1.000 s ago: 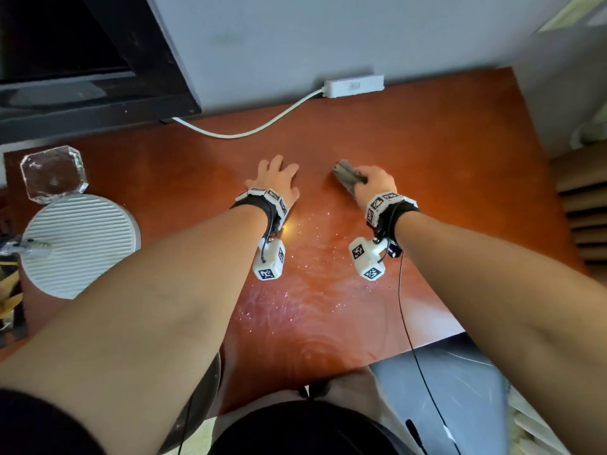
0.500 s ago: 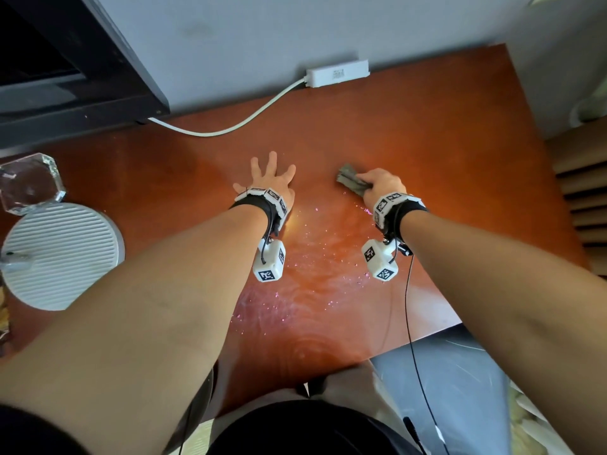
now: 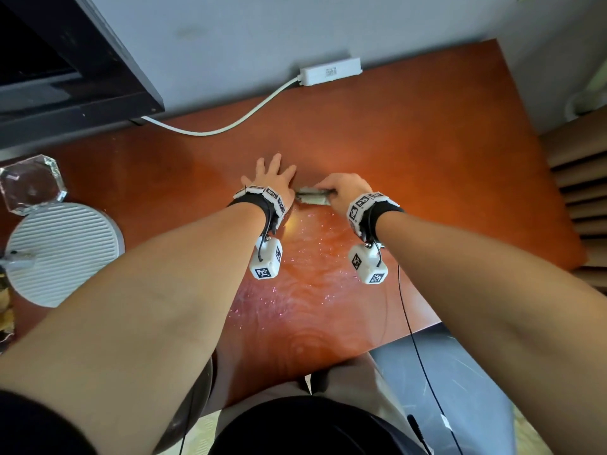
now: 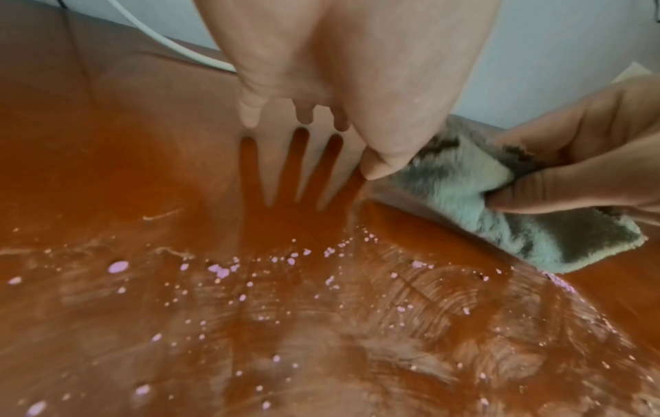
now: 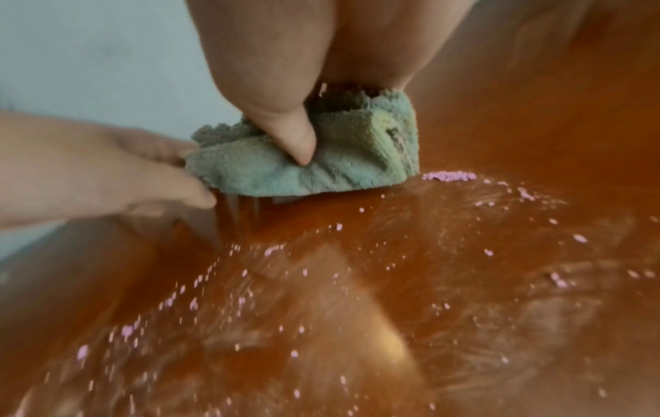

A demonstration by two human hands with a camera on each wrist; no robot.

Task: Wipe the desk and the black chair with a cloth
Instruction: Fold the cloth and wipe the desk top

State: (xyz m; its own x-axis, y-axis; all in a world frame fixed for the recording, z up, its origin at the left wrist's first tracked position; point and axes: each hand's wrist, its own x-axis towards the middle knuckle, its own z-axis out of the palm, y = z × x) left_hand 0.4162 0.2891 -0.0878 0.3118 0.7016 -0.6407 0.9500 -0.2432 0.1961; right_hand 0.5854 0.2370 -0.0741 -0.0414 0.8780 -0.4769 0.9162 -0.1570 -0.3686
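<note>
- Your right hand point(image 3: 343, 188) is down on the desk point(image 3: 427, 165), fingers and thumb curled round the cloth point(image 3: 312, 197) and pinching it into a folded wad.
- The right wrist view shows your thumb pressed into the front fold of that grey-green cloth point(image 5: 321, 158), its lower edge touching the wood.
- Your left hand point(image 3: 272, 178) lies flat on the desk just beside the cloth, fingers straight and spread, pointing toward the wall, holding nothing.
- In the left wrist view your left thumb tip sits right against the cloth's near corner point(image 4: 464, 197).
- Both forearms reach straight out from your body, wrists level and close together.
- Pink specks point(image 4: 221, 272) and swirled wet smears cover the desk on your side of both hands.
- A white ribbed disc point(image 3: 62, 251) and a clear glass piece point(image 3: 31, 183) sit at the far left; a white power box point(image 3: 330, 71) with its cable lies against the wall.
</note>
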